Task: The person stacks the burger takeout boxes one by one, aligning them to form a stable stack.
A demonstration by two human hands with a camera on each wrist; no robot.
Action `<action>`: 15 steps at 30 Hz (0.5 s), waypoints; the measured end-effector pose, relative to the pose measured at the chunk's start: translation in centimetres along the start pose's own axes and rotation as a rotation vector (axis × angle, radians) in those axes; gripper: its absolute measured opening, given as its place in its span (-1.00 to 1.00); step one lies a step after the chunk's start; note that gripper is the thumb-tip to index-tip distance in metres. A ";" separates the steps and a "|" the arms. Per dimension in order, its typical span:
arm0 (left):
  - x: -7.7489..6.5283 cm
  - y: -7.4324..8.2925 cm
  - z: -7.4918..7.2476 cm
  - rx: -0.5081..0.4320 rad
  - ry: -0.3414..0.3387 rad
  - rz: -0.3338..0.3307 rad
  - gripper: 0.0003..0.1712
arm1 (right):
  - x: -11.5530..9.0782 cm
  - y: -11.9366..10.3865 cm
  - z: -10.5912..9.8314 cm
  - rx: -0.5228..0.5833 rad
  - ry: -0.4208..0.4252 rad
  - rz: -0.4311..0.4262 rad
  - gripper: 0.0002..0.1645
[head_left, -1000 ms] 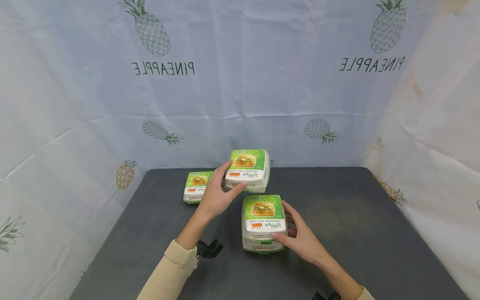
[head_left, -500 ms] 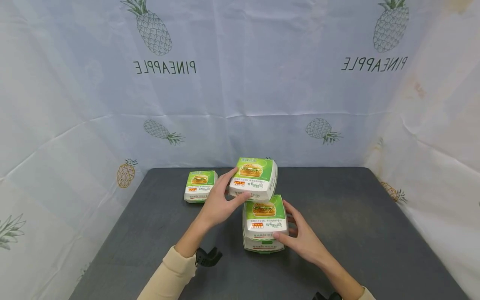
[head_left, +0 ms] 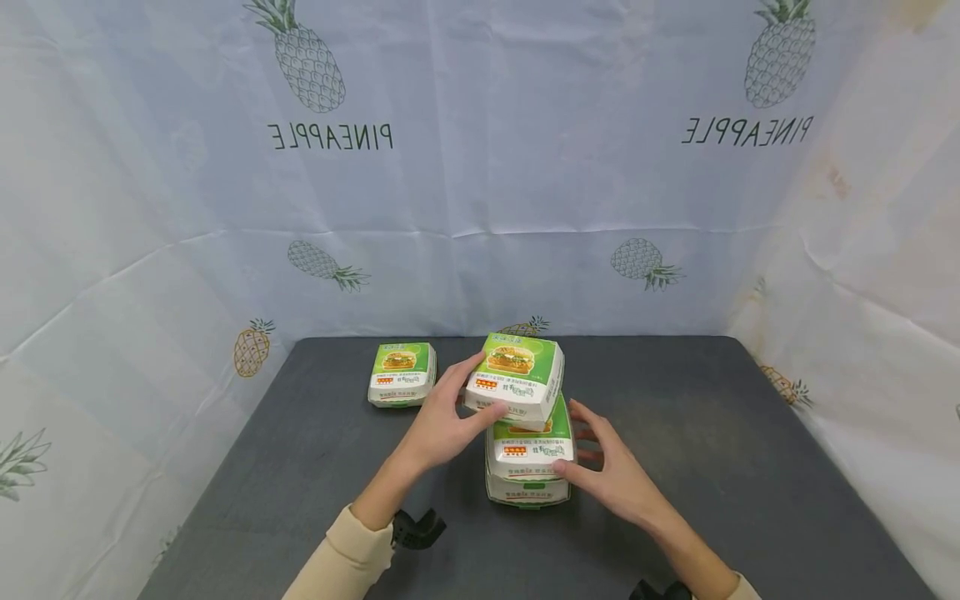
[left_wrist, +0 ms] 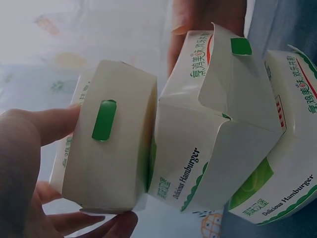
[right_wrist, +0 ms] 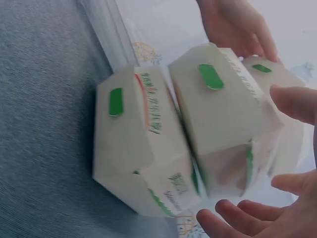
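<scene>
Head view: left hand point(head_left: 442, 422) pinches a green-and-white cardboard burger box point(head_left: 517, 375) over two stacked matching boxes point(head_left: 529, 467), likely by its sides to free its base; right hand point(head_left: 615, 479), fingers wide, probably guards them.

Mirrored lettering spelling "PINEAPPLE" point(head_left: 330, 137) runs twice across the backdrop cloth point(head_left: 480, 183). In the left wrist view, "Delicious Hamburger" reads on the middle box point(left_wrist: 213, 124) and the box at the right edge point(left_wrist: 292, 148), both also bearing Chinese characters point(left_wrist: 198, 57), 美味 among them.
</scene>
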State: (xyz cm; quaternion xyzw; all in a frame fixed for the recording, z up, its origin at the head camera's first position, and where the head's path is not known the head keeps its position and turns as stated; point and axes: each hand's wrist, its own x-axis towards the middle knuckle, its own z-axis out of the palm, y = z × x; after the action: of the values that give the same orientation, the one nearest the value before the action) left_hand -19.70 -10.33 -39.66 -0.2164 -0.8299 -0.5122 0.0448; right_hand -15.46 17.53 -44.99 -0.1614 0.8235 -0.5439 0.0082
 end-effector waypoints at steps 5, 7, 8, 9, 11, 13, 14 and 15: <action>-0.1 0.0 0.3 0.014 -0.006 0.005 -0.10 | 0.4 -0.9 -0.7 -0.103 0.041 -0.032 -0.05; -0.2 0.1 0.3 0.024 -0.002 0.007 -0.09 | 0.6 -1.4 -0.9 -0.137 0.063 -0.058 -0.06; -0.2 0.2 0.4 0.030 -0.001 0.006 -0.08 | 0.7 -1.8 -1.0 -0.153 0.075 -0.072 -0.06; -0.3 0.2 0.4 0.032 -0.002 0.007 -0.08 | 0.8 -2.1 -1.1 -0.164 0.088 -0.087 -0.07; -0.3 0.3 0.5 0.038 -0.004 0.009 -0.08 | 1.1 -2.7 -1.2 -0.169 0.106 -0.119 -0.06; -0.4 0.4 0.6 0.035 -0.008 0.020 -0.08 | 1.4 -3.3 -1.2 -0.154 0.113 -0.141 -0.06; -0.4 0.5 0.7 0.033 -0.009 0.025 -0.09 | 1.5 -3.6 -1.2 -0.142 0.112 -0.148 -0.06; -0.5 0.5 0.8 0.033 -0.009 0.030 -0.09 | 1.7 -3.9 -1.2 -0.127 0.108 -0.150 -0.06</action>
State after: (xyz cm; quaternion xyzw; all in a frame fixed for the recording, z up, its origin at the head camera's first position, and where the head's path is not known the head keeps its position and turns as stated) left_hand -18.93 -9.61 -39.72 -0.2306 -0.8352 -0.4966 0.0522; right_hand -16.28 16.75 -40.77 -0.1933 0.8410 -0.4976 -0.0874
